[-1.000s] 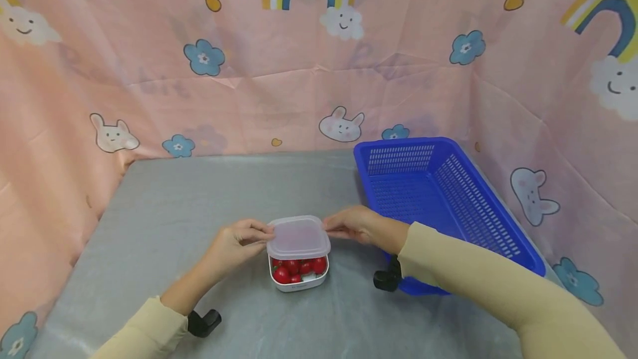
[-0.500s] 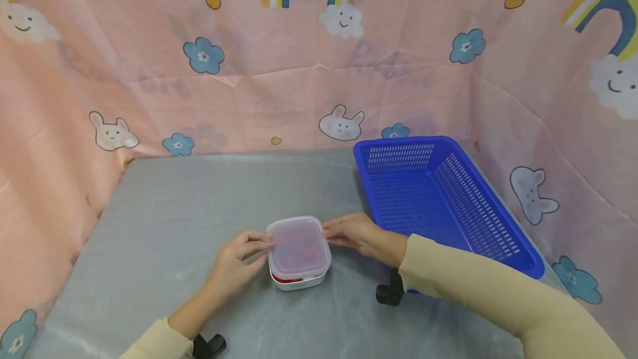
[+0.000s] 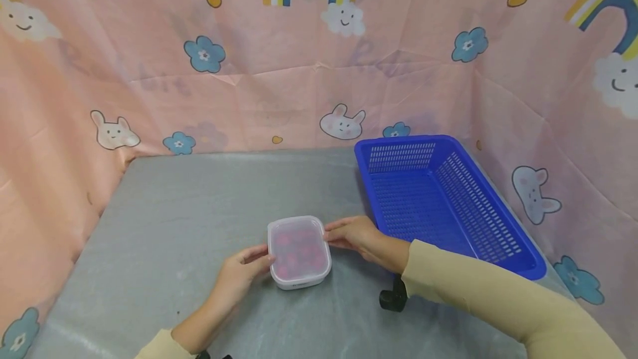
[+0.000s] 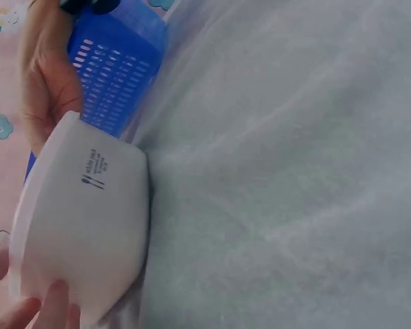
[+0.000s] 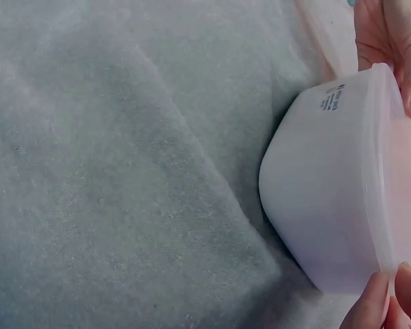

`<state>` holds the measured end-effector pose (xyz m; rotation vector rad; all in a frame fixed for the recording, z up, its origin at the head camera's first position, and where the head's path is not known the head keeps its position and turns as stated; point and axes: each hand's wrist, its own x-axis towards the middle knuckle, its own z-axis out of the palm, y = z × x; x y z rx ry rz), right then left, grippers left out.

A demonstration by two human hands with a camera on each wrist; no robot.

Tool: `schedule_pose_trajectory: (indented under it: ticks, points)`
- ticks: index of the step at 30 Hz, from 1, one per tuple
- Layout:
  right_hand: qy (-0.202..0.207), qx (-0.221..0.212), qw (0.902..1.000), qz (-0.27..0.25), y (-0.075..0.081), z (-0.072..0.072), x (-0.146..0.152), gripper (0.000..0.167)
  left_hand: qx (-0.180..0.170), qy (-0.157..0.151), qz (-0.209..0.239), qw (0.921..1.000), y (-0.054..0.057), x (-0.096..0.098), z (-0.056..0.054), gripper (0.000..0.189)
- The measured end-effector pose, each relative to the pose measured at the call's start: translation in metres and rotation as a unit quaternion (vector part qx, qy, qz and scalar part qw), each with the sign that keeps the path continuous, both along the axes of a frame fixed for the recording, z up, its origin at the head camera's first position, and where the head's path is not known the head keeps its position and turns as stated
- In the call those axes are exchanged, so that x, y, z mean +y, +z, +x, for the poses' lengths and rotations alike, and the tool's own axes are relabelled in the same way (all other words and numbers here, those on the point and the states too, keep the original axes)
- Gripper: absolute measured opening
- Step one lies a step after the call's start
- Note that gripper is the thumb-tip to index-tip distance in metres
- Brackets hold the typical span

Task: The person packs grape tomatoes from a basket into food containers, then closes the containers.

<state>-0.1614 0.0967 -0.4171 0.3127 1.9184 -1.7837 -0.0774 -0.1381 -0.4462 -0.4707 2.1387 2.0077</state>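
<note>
In the head view a square white food container (image 3: pixel 305 283) stands on the grey cloth, capped by a translucent lid (image 3: pixel 299 245). Blurred red tomatoes show through the lid. My left hand (image 3: pixel 240 275) pinches the lid's left edge, thumb at the rim, with fingers against the container wall (image 4: pixel 89 212) in the left wrist view. At the opposite edge, my right hand (image 3: pixel 360 238) pinches the lid rim between thumb and finger. The right wrist view shows the lid rim (image 5: pixel 378 164) lying along the container's top. Whether it is fully pressed down I cannot tell.
A blue perforated plastic basket (image 3: pixel 418 198) stands at the right, just beyond my right hand and forearm. Grey cloth (image 3: pixel 199 198) covers the table. A pink patterned curtain (image 3: pixel 279 87) hangs behind and along both sides.
The lid has come down toward me over the container, covering the tomatoes that showed at its near side. My left hand has shifted nearer along the edge; the right has moved slightly nearer.
</note>
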Motion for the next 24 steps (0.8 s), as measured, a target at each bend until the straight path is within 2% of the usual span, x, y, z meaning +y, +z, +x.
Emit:
schedule_pose_trajectory:
  ticks: [5,9,11,14,19,24]
  points:
    - [-0.005,-0.005,0.9999,0.012,-0.002,0.001,-0.001,0.03,0.008,0.009,-0.031,0.9995,0.0,0.003,0.0,0.036]
    - [0.009,-0.021,0.9993,0.028,-0.002,-0.004,-0.004,0.029,0.008,-0.002,-0.049,0.9988,0.002,0.001,-0.001,0.035]
    - [0.019,-0.036,0.9985,0.036,0.0,-0.009,-0.005,0.027,0.001,-0.011,-0.056,0.9984,0.004,-0.003,-0.005,0.033]
    - [0.017,-0.066,0.997,0.037,0.004,-0.019,-0.005,0.024,-0.02,-0.017,-0.044,0.9987,0.006,-0.009,-0.016,0.032]
    - [-0.009,-0.084,0.9958,0.037,0.008,-0.035,-0.004,0.026,-0.03,-0.013,-0.016,0.9993,0.01,-0.013,-0.046,0.031]
    - [0.003,-0.095,0.994,0.054,0.007,-0.041,-0.01,0.023,-0.036,-0.033,-0.059,0.997,0.015,-0.013,-0.064,0.031]
